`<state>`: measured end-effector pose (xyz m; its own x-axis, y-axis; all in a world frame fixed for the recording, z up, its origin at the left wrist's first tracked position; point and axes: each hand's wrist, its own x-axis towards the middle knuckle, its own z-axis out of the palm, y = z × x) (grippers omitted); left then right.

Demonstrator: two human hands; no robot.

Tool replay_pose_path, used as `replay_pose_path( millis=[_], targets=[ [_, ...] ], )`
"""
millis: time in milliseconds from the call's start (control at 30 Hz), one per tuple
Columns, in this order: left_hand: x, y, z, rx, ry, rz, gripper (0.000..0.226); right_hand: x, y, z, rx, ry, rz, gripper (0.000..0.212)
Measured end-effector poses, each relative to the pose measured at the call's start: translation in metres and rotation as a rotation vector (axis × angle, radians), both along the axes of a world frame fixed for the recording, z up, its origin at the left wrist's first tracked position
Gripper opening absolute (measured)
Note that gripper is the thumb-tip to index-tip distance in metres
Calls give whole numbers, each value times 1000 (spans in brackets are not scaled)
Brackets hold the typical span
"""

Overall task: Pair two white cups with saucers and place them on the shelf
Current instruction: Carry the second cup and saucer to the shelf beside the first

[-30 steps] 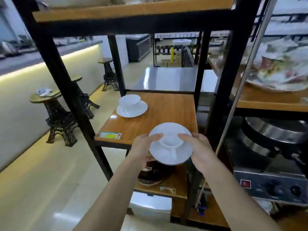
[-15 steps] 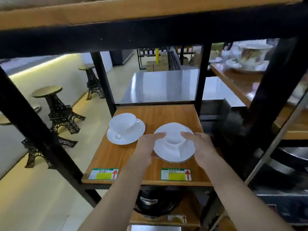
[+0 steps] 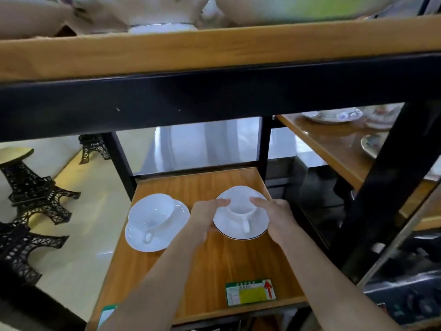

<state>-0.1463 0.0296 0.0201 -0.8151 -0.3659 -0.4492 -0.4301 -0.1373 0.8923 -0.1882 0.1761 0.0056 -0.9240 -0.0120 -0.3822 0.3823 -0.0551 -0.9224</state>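
On the wooden shelf (image 3: pixel 214 271) a white cup (image 3: pixel 152 210) stands on its white saucer (image 3: pixel 176 211) at the left, untouched. To its right a second white cup (image 3: pixel 239 205) sits on a dark-rimmed white saucer (image 3: pixel 241 230), its handle pointing toward me. My left hand (image 3: pixel 205 218) grips that saucer's left edge, thumb on the cup's rim. On the other side, my right hand (image 3: pixel 276 217) holds the right edge the same way. The saucer looks to be resting on or just above the shelf; I cannot tell which.
A thick black beam and an upper wooden shelf (image 3: pixel 214 48) hang close overhead. A black post (image 3: pixel 381 199) stands at the right, with patterned plates (image 3: pixel 334 115) on a neighbouring shelf. Price labels (image 3: pixel 250 292) line the shelf's front edge. Tower-shaped stools (image 3: pixel 31 187) stand on the floor at left.
Both hands carried the second cup and saucer from in front of the shelf edge inward over the shelf, down beside the first pair. The view has moved closer and lower.
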Motion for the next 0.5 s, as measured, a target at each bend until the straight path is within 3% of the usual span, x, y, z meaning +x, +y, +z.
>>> replay_pose_path(
  millis=[333, 500],
  targets=[
    [-15, -7, -9, 27, -51, 73, 45, -23, -16, -16, 84, -28, 58, 55],
    [-17, -7, -11, -13, -66, 49, 55, -26, -15, -19, 121, -15, 91, 38]
  ],
)
